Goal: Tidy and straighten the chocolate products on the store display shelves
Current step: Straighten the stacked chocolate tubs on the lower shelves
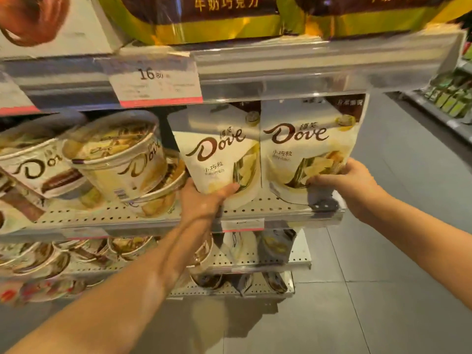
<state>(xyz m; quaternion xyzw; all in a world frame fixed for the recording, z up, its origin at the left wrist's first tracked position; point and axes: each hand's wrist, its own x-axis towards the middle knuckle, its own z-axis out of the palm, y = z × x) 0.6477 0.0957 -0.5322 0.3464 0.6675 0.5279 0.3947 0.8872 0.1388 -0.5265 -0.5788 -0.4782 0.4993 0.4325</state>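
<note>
Two white Dove chocolate pouches stand side by side at the right end of the middle shelf. My left hand grips the bottom of the left pouch, thumb across its front; that pouch leans a little to the left. My right hand holds the lower right corner of the right pouch, which stands upright. To the left, round Dove tubs lie tipped on their sides, lids facing out.
A clear price rail with a 16.80 tag runs above the pouches. Large gold-and-brown boxes fill the top shelf. Lower shelves hold more tubs and pouches. Grey floor tiles and another shelf unit lie to the right.
</note>
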